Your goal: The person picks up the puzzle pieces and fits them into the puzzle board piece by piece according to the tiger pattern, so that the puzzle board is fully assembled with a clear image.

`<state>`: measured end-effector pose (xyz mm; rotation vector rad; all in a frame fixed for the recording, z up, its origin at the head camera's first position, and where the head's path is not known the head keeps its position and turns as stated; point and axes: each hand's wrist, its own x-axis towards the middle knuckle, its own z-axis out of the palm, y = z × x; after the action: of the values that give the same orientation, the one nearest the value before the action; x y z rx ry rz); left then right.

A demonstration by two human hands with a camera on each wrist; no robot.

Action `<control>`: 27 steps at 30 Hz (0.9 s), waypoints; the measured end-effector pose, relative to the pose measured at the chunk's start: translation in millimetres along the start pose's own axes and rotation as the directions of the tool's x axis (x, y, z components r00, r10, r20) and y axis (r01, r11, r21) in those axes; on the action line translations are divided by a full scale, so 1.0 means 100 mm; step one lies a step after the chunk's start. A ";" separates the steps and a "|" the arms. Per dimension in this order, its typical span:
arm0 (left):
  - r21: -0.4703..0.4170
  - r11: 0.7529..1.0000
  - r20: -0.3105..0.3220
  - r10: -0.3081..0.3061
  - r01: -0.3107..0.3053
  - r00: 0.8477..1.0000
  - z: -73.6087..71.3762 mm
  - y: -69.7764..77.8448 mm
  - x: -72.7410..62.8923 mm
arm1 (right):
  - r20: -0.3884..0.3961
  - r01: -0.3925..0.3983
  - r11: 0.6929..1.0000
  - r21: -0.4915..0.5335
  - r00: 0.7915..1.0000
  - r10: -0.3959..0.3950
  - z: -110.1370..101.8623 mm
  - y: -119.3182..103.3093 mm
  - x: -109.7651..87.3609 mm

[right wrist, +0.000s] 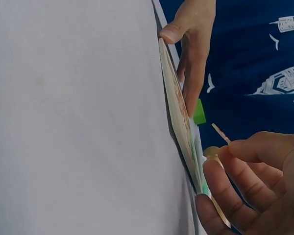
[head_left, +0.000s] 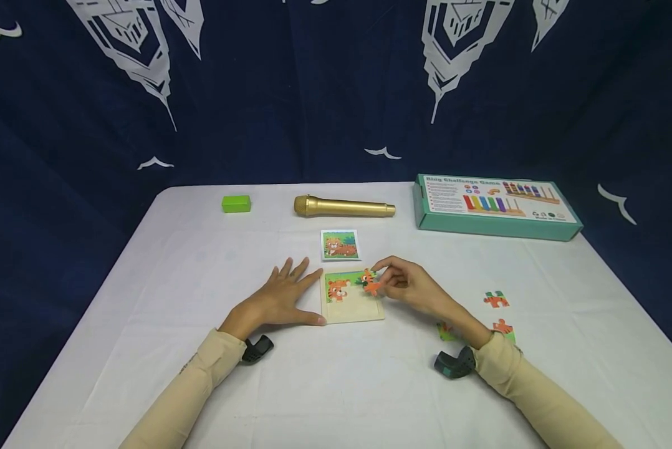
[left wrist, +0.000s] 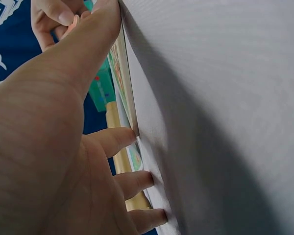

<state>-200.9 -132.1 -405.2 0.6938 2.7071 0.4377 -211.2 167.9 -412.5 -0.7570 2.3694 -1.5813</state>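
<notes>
My right hand (head_left: 406, 284) pinches an orange and green puzzle piece (head_left: 371, 284) between thumb and finger, over the right side of a wooden puzzle board (head_left: 353, 313). In the right wrist view that puzzle piece (right wrist: 220, 133) appears edge-on, raised above the board (right wrist: 174, 107). A tiger's face and a green strip fill the upper left of the board; bare wood shows along the bottom. My left hand (head_left: 280, 299) lies spread at the board's left side, thumb at the lower left corner and index fingertip at the upper left one. Just behind stands a tiger picture card (head_left: 340, 245).
Loose puzzle pieces lie to the right, one of them (head_left: 496, 299) fully visible and others partly under the right forearm. Toward the back are a green block (head_left: 236, 204), a gold microphone (head_left: 344, 206) and a teal game box (head_left: 499, 209). A dark blue patterned curtain (head_left: 313, 93) hangs behind.
</notes>
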 end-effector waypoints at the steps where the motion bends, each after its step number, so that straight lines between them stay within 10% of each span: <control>1: -0.002 1.000 -0.001 0.001 -0.001 1.000 0.00 0.00 0.00 | -0.001 -0.006 1.000 0.003 1.000 0.006 0.01 0.00 0.00; 27: -0.010 1.000 0.003 -0.004 0.004 1.000 -0.02 0.02 -0.01 | 0.028 -0.058 0.996 -0.067 0.998 0.060 0.25 -0.08 0.12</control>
<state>-200.1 -131.8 -402.6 0.6853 2.7009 0.4488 -208.4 139.1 -414.6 -0.7117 2.4098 -1.4653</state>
